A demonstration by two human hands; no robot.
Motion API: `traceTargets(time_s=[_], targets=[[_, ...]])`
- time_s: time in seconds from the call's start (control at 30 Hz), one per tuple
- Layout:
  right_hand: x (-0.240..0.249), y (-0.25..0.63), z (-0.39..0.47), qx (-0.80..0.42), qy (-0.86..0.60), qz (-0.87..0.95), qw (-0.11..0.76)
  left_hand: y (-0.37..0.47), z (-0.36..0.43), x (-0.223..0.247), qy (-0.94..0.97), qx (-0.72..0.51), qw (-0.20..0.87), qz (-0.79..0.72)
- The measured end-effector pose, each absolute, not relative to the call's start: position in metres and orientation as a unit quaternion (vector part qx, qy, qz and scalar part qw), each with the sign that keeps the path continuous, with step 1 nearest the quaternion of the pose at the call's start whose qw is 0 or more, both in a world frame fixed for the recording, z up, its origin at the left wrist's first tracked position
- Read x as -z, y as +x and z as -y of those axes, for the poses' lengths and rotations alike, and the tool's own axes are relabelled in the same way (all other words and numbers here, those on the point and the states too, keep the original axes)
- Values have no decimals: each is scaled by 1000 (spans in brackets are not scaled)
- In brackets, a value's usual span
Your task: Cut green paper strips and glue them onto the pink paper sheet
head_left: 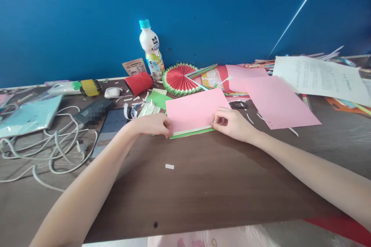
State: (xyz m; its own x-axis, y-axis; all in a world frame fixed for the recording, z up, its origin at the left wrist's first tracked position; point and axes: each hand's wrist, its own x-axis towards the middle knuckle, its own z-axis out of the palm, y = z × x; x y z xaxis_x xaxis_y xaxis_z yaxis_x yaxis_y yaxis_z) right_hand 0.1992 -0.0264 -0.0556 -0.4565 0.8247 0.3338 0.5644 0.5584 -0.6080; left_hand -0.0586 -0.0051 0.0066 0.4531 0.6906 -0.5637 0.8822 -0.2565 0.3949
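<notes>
A pink paper sheet [194, 110] lies on the table between my hands, with a white strip and a green strip [188, 134] along its near edge. My left hand [158, 124] pinches the near left corner of this layered paper. At the near right corner, my right hand [228, 122] has thumb and index finger closed on the same edge. Behind the sheet stands a pleated red paper fan [181, 81] with a green and white rim. A small white paper piece [169, 166] lies nearer to me.
A drink bottle [152, 50] stands against the blue wall. To the left are a phone [108, 129], a black box-like device [95, 111] and tangled white cables [66, 142]. Another pink sheet [284, 102] and a printed paper [319, 79] lie right. Paper scraps are scattered behind.
</notes>
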Motion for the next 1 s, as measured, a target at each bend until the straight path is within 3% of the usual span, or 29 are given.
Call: traceTargets(time_s=[1.0], targets=[[55, 200, 24, -226, -435, 822, 289, -55, 6, -8, 784, 153, 332, -502]])
